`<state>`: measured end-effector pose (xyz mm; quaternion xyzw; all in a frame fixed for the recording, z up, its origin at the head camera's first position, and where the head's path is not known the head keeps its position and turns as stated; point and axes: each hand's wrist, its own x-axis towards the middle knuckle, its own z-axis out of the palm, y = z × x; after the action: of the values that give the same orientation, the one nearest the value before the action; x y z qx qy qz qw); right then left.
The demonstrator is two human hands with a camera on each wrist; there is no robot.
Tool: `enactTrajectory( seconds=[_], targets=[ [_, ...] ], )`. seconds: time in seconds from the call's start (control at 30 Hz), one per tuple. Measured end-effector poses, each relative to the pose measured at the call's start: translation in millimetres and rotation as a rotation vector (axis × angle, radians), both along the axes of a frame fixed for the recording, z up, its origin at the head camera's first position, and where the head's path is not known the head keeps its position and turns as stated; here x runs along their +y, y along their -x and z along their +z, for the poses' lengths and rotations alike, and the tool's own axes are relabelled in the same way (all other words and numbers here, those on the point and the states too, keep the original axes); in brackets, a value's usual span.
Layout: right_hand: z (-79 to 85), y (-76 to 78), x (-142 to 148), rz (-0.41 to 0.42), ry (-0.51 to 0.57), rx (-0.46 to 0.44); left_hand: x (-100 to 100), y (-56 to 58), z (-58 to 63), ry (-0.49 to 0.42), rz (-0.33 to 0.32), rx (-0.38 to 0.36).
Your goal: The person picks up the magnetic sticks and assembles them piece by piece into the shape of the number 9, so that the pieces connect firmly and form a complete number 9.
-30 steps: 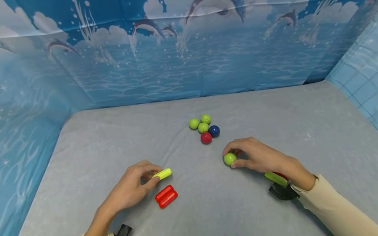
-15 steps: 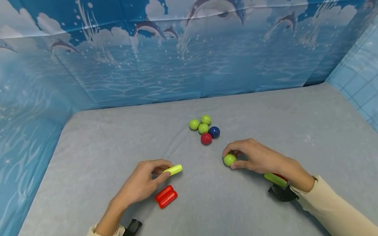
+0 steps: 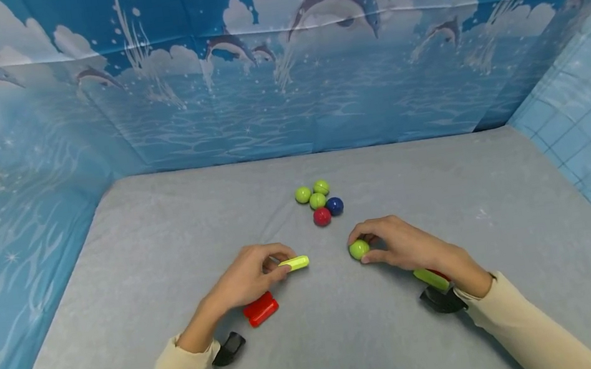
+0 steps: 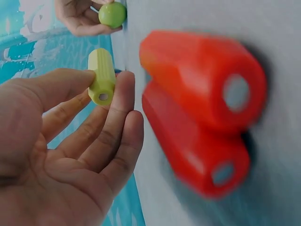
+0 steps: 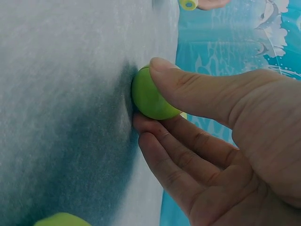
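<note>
My left hand (image 3: 254, 273) pinches a short yellow magnetic rod (image 3: 294, 263) between thumb and fingers. In the left wrist view a small metal disc shows on the near end of the yellow rod (image 4: 102, 77). My right hand (image 3: 397, 242) holds a light-green ball (image 3: 359, 249) low at the grey cloth, thumb on one side and fingers on the other. The rod's free end points toward this ball, with a gap between them. Two red rods (image 3: 261, 309) lie side by side under my left forearm; the left wrist view shows metal discs in their ends.
Behind the hands sits a cluster of balls: several light-green balls (image 3: 317, 201), a red ball (image 3: 322, 216) and a blue ball (image 3: 335, 206). A green rod (image 3: 431, 279) and a red piece lie partly hidden beneath my right wrist. Dolphin-printed curtains (image 3: 284, 104) border the grey table (image 3: 191, 211).
My left hand has carried the yellow rod rightward, closer to the green ball, and its forearm now partly covers the red rods. The right hand stays in place with its ball.
</note>
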<state>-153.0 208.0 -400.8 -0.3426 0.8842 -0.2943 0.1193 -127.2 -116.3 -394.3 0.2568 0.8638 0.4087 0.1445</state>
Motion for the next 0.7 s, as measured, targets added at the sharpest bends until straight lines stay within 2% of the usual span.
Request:
enactTrajectory(
  seconds=[0.2, 0.7],
  targets=[
    [-0.5, 0.4, 1, -0.004, 0.002, -0.004, 15, 4.3, -2.4, -0.024, -0.045, -0.014],
    [1.2, 0.5, 0, -0.006, 0.001, -0.007, 38, 14.1, -5.1, -0.014, -0.048, -0.039]
  ],
)
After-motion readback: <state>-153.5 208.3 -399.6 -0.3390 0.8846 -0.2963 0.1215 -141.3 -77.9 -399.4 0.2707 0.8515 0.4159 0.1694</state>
